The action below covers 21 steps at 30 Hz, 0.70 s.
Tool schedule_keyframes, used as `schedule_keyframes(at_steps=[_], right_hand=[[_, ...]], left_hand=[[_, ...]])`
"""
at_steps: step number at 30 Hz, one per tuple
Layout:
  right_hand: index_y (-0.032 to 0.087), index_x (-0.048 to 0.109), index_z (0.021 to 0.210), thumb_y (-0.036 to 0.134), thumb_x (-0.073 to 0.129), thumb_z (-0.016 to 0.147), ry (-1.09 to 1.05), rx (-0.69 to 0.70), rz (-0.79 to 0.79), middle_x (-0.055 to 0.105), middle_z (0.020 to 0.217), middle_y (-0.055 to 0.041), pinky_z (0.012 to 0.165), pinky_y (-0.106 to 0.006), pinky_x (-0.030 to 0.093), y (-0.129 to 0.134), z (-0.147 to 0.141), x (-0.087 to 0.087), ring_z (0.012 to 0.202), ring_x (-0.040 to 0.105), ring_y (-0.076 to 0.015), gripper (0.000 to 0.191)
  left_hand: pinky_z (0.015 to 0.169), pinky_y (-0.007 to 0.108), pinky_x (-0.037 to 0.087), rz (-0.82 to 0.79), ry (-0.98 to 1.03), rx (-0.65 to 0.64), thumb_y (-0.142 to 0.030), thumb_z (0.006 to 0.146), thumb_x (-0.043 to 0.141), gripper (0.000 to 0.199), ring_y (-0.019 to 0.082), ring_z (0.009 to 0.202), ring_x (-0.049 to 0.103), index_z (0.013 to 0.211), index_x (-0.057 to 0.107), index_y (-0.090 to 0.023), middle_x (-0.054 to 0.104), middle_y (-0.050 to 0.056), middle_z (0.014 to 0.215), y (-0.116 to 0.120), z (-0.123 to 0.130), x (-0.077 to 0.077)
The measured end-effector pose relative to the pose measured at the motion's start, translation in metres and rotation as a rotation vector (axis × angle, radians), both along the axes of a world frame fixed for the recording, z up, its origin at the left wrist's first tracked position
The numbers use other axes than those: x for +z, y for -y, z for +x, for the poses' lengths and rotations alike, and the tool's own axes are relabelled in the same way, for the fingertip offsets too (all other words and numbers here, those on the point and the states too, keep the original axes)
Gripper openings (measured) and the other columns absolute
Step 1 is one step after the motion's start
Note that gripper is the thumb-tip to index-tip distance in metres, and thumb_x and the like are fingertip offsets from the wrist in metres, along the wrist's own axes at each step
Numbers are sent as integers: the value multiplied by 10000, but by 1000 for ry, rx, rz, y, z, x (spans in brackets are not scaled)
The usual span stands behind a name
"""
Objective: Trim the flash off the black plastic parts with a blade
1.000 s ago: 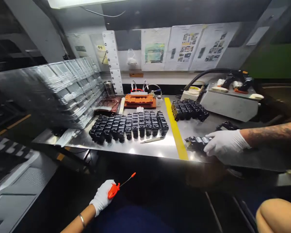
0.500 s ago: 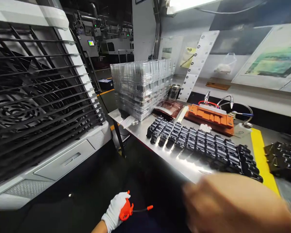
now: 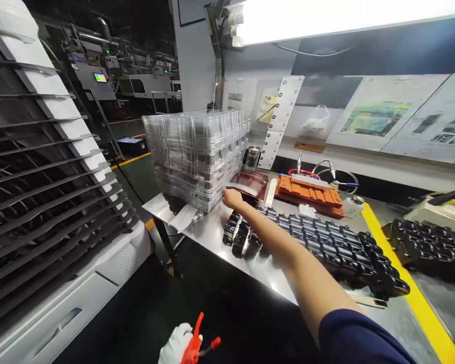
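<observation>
- The black parts (image 3: 318,237) stand in close, slanting rows on the metal table (image 3: 208,232), left of the yellow strip (image 3: 422,306); this part of the laying-out looks well along.
- The rows run from beside the right forearm toward the strip, and the arm hides some of them, so a full count cannot be made.
- A second group of black parts (image 3: 424,247) sits right of the strip, apart from the first. Whether either group is finished cannot be told.
- The clear plastic trays (image 3: 189,151) are piled high at the table's left end; no black part shows in them, so as far as can be seen none is packed there.
- The right hand (image 3: 233,198), bare, reaches across to the lower right side of the pile, fingers curled in. Whether it grips or only touches something there cannot be told.
- The left hand (image 3: 174,346), in a white glove, is closed around a red tool (image 3: 191,349), held low in front of the table's near edge and away from the parts.
- The orange fixture (image 3: 311,194) lies flat on the far side, behind the rows, with neither hand at it.
- The reddish-brown sheets (image 3: 252,183) lie between the pile and the fixture, also ungripped as far as shows.
</observation>
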State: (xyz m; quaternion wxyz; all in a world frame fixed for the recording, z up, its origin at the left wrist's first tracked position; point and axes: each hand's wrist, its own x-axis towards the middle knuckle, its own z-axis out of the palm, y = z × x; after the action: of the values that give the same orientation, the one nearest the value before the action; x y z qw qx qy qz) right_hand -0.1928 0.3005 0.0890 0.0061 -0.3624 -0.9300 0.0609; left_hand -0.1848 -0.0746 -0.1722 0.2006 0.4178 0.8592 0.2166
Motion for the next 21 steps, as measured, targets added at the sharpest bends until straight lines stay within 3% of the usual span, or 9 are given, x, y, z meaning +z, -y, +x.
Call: schedule_keyframes(at_steps=[4,6,8,10,12,14,16,18,21], right_hand=[[258,602,1203,275,567,892,-98,135,-81,689,1116,-17,892,-254,458,50,68,1,1024,632,-168,313],[234,616,1195,280,645,823,-145,374,-263,700,1060,-42,834,-284,492,91,120,-17,923,664,-198,376],[227,484,1356,269,743,708,-206,434,-377,628,1220,-110,834,-328,515,137,172,-48,964,660,-246,698],[214,349,1441,254,738,678,-330,340,-412,460,1411,-173,920,-376,498,179,216,-84,1164,572,-301,857],[183,349,1412,287,701,716,-525,138,-397,487,1364,-187,958,-397,492,209,254,-115,1198,548,-293,787],[192,401,1335,319,647,778,-689,-47,-307,560,1255,-161,951,-392,509,224,293,-129,1146,582,-262,622],[215,453,1242,313,583,835,-774,-169,-148,601,1162,-128,922,-383,532,231,341,-123,1094,607,-239,439],[229,477,1167,265,512,877,-794,-303,52,619,1087,-104,881,-374,552,238,398,-99,1050,625,-222,295],[241,459,1172,209,464,877,-697,-549,250,617,1056,-88,834,-353,562,260,483,-48,957,654,-200,297]], left_hand=[[749,292,543,231,-42,-27,-504,871,472,322,220,768,679,762,630,-245,652,54,747,-25,-7,25],[711,286,536,406,-40,-117,-525,879,465,355,203,702,657,731,591,-229,626,58,708,-49,3,47],[643,270,523,597,4,-254,-506,891,467,338,184,652,635,742,574,-223,610,56,692,-74,28,75],[592,262,512,707,82,-413,-487,898,471,304,172,612,613,793,577,-222,595,51,674,-94,66,103],[587,270,515,736,164,-583,-504,877,505,293,175,607,601,847,588,-224,590,53,678,-104,109,127],[616,281,524,703,207,-809,-521,850,548,300,184,649,608,875,603,-227,610,65,731,-111,146,148],[676,296,528,661,160,-1100,-504,851,559,292,194,734,617,882,620,-221,630,79,816,-124,173,168],[746,317,516,632,1,-1341,-454,886,529,273,201,813,609,859,632,-202,633,81,865,-150,195,187],[800,314,478,536,-291,-1395,-317,939,470,246,192,894,587,875,637,-148,628,71,928,-204,229,209]])
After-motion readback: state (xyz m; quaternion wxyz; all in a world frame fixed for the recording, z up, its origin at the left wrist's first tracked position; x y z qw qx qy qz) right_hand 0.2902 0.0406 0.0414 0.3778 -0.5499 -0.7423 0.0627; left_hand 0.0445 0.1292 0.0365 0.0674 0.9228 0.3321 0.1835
